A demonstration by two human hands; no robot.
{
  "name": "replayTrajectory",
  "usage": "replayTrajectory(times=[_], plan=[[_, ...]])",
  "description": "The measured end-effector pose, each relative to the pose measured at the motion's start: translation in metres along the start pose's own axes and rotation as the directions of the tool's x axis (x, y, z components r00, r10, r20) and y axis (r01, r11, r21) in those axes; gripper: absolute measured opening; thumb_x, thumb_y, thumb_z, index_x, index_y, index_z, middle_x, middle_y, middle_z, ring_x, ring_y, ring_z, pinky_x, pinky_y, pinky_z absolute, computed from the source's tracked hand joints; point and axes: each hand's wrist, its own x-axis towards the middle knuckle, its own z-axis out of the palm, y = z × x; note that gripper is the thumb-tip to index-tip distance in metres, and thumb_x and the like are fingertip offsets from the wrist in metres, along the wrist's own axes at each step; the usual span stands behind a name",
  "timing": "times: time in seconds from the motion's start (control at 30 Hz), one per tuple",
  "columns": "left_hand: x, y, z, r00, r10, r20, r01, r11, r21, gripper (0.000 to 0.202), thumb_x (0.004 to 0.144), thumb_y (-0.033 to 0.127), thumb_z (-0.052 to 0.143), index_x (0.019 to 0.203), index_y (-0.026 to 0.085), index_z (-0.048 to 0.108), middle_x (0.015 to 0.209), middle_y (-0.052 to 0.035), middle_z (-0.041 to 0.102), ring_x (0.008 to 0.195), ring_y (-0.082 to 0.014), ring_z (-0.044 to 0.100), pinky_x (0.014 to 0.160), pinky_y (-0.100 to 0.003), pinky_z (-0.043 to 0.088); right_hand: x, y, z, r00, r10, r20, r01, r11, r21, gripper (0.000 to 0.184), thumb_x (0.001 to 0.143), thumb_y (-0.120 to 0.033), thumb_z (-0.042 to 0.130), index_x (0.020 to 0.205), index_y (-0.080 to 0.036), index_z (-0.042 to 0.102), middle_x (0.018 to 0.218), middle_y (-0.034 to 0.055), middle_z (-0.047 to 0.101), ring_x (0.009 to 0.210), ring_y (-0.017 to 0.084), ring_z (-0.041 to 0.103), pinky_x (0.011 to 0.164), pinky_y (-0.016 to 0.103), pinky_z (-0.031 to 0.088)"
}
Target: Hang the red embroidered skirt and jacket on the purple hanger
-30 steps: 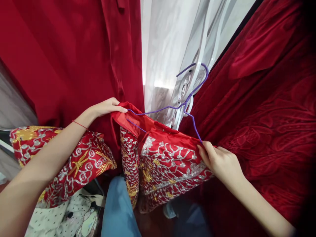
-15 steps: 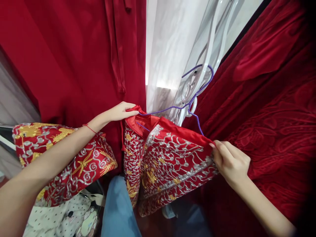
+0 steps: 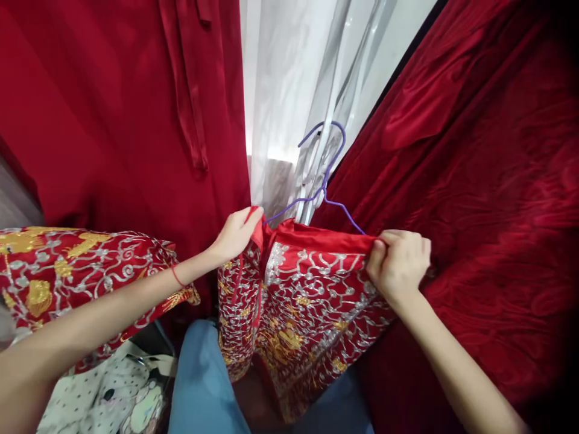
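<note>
A red garment with silver and gold embroidery hangs on a purple wire hanger in front of me. My left hand pinches the garment's top edge at its left shoulder. My right hand is closed on the top edge at the right shoulder, over the hanger's right end. The hanger's hook points up toward the white sheer curtain. The lower half of the hanger is hidden inside the garment.
Red curtains hang at left and right. Another embroidered red piece lies at the left under my forearm. A dotted white cloth lies bottom left. My blue trouser legs are below.
Both hands have drawn closer together along the garment's top edge, and the garment now hangs straighter on the hanger. The right hand has closed into a firmer grip. The view shifted slightly.
</note>
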Motion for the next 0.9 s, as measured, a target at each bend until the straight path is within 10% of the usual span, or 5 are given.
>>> replayTrajectory(times=[0.2, 0.33, 0.6, 0.9], plan=[[-0.012, 0.010, 0.004, 0.988, -0.075, -0.136, 0.070, 0.997, -0.044, 0.041, 0.096, 0.052, 0.044, 0.069, 0.020, 0.042, 0.062, 0.0040, 0.044, 0.062, -0.0125, 0.042, 0.064, -0.027, 0.035, 0.007, -0.030, 0.004, 0.926, -0.349, 0.145, 0.322, 0.929, 0.184, 0.050, 0.095, -0.056, 0.042, 0.113, -0.013, 0.061, 0.098, 0.0125, 0.067, 0.088, 0.026, 0.055, 0.085, 0.042, 0.032], [-0.016, 0.020, -0.001, 0.994, -0.096, -0.046, 0.095, 0.995, -0.026, 0.039, 0.095, 0.049, 0.044, 0.069, 0.020, 0.044, 0.063, 0.0031, 0.048, 0.063, -0.0138, 0.046, 0.065, -0.027, 0.037, 0.025, -0.080, 0.001, 0.886, -0.355, 0.300, 0.260, 0.914, 0.312, 0.066, 0.092, -0.067, 0.046, 0.120, -0.009, 0.058, 0.106, 0.0156, 0.069, 0.092, 0.027, 0.058, 0.091, 0.042, 0.032], [-0.025, 0.016, -0.020, 0.987, -0.062, 0.146, 0.081, 0.989, -0.123, 0.023, 0.074, 0.020, 0.046, 0.091, 0.018, 0.061, 0.073, 0.0014, 0.060, 0.066, -0.0150, 0.054, 0.068, -0.028, 0.045, 0.056, -0.129, 0.008, 0.579, -0.308, 0.755, 0.038, 0.935, 0.352, 0.017, 0.089, -0.028, 0.062, 0.098, -0.014, 0.064, 0.099, 0.0114, 0.073, 0.095, 0.025, 0.063, 0.083, 0.035, 0.032], [-0.024, 0.014, -0.017, 0.992, 0.028, 0.123, -0.025, 0.999, -0.026, 0.022, 0.077, 0.030, 0.067, 0.093, 0.015, 0.065, 0.096, -0.0066, 0.072, 0.086, -0.0179, 0.065, 0.083, -0.032, 0.050, 0.057, -0.125, -0.017, 0.343, -0.393, 0.853, 0.367, 0.892, 0.264, 0.019, 0.090, -0.009, 0.055, 0.096, -0.010, 0.074, 0.098, 0.0160, 0.075, 0.101, 0.029, 0.066, 0.092, 0.042, 0.035]])
